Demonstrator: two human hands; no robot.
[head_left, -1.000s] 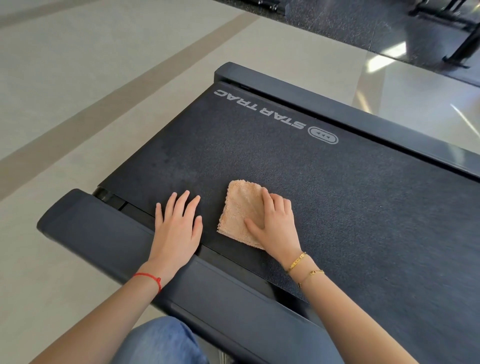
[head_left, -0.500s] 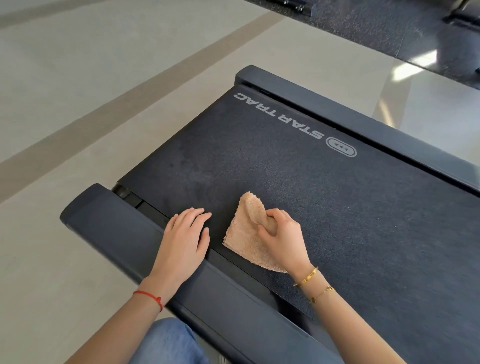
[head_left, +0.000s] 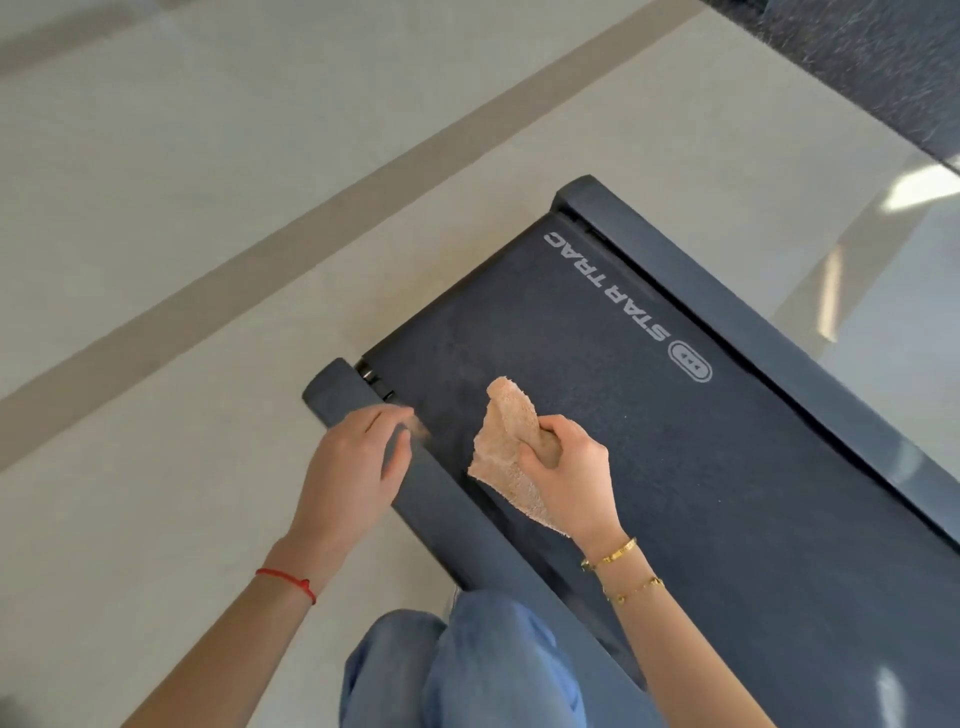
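A tan terry cloth (head_left: 503, 441) hangs bunched over the black treadmill belt (head_left: 701, 467), which carries a STAR TRAC logo. My right hand (head_left: 566, 473) grips the cloth's upper right part with curled fingers and holds it just above the belt. My left hand (head_left: 353, 467) hovers over the near side rail (head_left: 441, 499), fingers loosely bent and blurred, holding nothing. A red string sits on my left wrist, gold bracelets on my right.
The far side rail (head_left: 753, 332) runs along the belt's other edge. Pale tiled floor (head_left: 208, 208) with a tan stripe surrounds the treadmill's end. My knees in blue jeans (head_left: 467, 670) are at the bottom. A dark mat (head_left: 883, 62) lies at top right.
My right hand has bunched the flat cloth and lifted it off the belt. My left hand has come off the belt and rail. The view has pulled back and upward.
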